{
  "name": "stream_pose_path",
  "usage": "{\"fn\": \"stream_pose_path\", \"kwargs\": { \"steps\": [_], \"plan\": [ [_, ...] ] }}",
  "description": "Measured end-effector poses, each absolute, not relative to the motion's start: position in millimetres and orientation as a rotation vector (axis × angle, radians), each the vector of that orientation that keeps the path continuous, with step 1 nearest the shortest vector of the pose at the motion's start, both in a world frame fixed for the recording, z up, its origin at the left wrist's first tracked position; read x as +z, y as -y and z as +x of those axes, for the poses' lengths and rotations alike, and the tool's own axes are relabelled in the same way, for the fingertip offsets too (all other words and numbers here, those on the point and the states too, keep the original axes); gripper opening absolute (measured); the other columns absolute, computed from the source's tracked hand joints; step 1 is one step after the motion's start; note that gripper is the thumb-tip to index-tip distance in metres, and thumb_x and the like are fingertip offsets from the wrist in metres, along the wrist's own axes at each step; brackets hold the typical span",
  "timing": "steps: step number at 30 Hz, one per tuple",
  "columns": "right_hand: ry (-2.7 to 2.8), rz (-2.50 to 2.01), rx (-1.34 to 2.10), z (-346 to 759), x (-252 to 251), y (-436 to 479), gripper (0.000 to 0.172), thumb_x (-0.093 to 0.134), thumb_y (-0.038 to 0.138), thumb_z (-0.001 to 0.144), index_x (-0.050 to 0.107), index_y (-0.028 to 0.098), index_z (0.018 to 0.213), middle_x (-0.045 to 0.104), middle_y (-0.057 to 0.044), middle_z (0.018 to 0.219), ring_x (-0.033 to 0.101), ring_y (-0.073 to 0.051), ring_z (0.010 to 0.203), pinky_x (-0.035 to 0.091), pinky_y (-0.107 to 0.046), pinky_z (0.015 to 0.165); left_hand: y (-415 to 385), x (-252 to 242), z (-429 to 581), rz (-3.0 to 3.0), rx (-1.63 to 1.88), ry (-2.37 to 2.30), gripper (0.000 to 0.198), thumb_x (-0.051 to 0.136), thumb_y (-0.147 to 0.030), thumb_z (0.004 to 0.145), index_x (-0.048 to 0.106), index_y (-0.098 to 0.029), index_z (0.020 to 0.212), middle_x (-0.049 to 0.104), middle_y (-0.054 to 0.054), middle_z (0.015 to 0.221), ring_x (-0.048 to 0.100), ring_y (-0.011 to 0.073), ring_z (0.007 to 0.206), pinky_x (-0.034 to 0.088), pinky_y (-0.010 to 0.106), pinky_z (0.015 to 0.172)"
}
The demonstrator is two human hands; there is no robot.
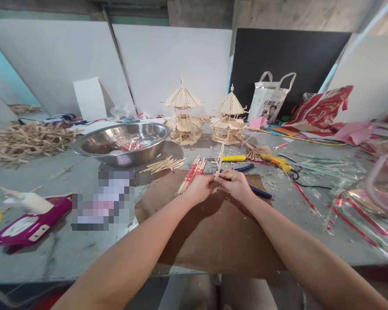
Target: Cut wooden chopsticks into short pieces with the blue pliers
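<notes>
My left hand (198, 190) and my right hand (235, 185) meet over a brown board (213, 237), fingers closed in a pinch. Between their fingertips a few thin wooden sticks (220, 157) stand nearly upright. How each fingertip sits on them is partly hidden. Just left of the hands lie wooden sticks in red-printed wrappers (192, 172). Beyond those is a loose pile of bare sticks (166, 164). Blue-handled pliers (260, 192) lie partly under my right hand, with a yellow-handled cutter (233, 158) behind them.
Two stick pagodas (183, 125) stand at the back. On the left are a steel basin (123, 159), a heap of wooden pieces (29, 142), a blurred-out flat object (103, 200) and a purple power strip (32, 221). A yellow glue gun (278, 162) and plastic wrappers (317, 165) lie right.
</notes>
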State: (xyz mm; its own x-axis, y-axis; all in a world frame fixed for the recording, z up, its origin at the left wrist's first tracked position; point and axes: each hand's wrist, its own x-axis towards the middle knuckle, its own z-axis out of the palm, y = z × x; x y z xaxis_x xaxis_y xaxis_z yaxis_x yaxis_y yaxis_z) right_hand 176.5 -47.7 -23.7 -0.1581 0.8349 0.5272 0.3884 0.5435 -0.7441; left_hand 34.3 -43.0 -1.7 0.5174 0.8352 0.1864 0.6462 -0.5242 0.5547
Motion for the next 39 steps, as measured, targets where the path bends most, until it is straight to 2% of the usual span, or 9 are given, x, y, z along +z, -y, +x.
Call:
{"fn": "stream_pose_path", "kwargs": {
  "steps": [5,10,13,17,20,23,26,31,39],
  "plan": [
    [1.753,-1.036,0.511,176,-22,49,0.017,0.054,0.029,0.070,0.066,0.018,0.065,0.059,-0.002,0.062,0.054,-0.014,0.063,0.041,-0.025,0.062,42,-4,35,2.389,0.626,-1.228,0.020,0.041,-0.021,0.077,0.057,-0.013,0.068,0.056,0.001,0.061,0.046,0.0082,0.055,0.032,0.018,0.051],
    [1.765,-1.052,0.439,176,-27,49,0.020,0.051,0.032,0.072,0.065,0.018,0.067,0.059,-0.003,0.066,0.054,-0.014,0.068,0.042,-0.024,0.064,40,-6,36,2.397,0.649,-1.221,0.020,0.041,-0.022,0.076,0.055,-0.013,0.065,0.055,0.001,0.060,0.046,0.0083,0.054,0.032,0.018,0.051],
    [1.881,-1.133,0.355,178,-23,49,0.025,0.047,0.035,0.075,0.065,0.019,0.070,0.061,-0.004,0.076,0.054,-0.014,0.077,0.041,-0.024,0.069,40,-5,35,2.379,0.646,-1.222,0.020,0.040,-0.020,0.076,0.054,-0.013,0.063,0.055,0.000,0.058,0.046,0.0082,0.054,0.032,0.018,0.051],
    [2.060,-1.477,0.150,191,-2,52,0.030,0.038,0.039,0.078,0.062,0.023,0.088,0.059,-0.004,0.094,0.051,-0.016,0.090,0.038,-0.025,0.073,33,-2,28,2.283,0.703,-1.302,0.024,0.043,-0.028,0.075,0.053,-0.013,0.058,0.052,-0.001,0.052,0.046,0.0085,0.052,0.032,0.018,0.049],
    [2.145,-1.878,0.047,207,14,54,0.032,0.037,0.043,0.077,0.060,0.024,0.084,0.059,-0.004,0.093,0.052,-0.018,0.087,0.037,-0.028,0.069,24,-4,22,2.195,0.768,-1.337,0.029,0.044,-0.035,0.073,0.053,-0.013,0.056,0.051,-0.002,0.050,0.046,0.0085,0.051,0.034,0.018,0.049],
    [2.255,-2.163,0.034,220,19,55,0.032,0.044,0.046,0.070,0.058,0.021,0.086,0.059,-0.006,0.094,0.053,-0.023,0.087,0.038,-0.030,0.064,17,-8,19,2.133,0.808,-1.321,0.029,0.044,-0.035,0.073,0.055,-0.013,0.058,0.053,-0.002,0.051,0.047,0.0086,0.050,0.035,0.018,0.049],
    [2.364,-2.287,0.090,227,15,53,0.031,0.050,0.040,0.065,0.055,0.019,0.088,0.059,-0.008,0.093,0.054,-0.024,0.086,0.038,-0.030,0.062,15,-13,19,2.083,0.816,-1.293,0.027,0.043,-0.033,0.073,0.057,-0.013,0.063,0.055,-0.001,0.054,0.049,0.0090,0.051,0.036,0.018,0.050],
    [2.362,-2.316,0.111,225,7,50,0.028,0.048,0.025,0.064,0.053,0.018,0.091,0.060,-0.012,0.091,0.056,-0.026,0.083,0.038,-0.031,0.059,17,-12,19,2.133,0.739,-1.362,0.026,0.044,-0.032,0.071,0.058,-0.012,0.063,0.055,-0.001,0.052,0.049,0.0098,0.050,0.036,0.019,0.049],
    [2.111,-2.211,0.008,225,5,47,0.035,0.047,0.023,0.064,0.049,0.019,0.098,0.060,-0.011,0.089,0.056,-0.026,0.080,0.038,-0.033,0.062,19,-6,20,2.204,0.699,-1.452,0.027,0.045,-0.029,0.072,0.052,-0.013,0.052,0.051,-0.001,0.047,0.045,0.0090,0.047,0.033,0.019,0.048]
  ]
}}
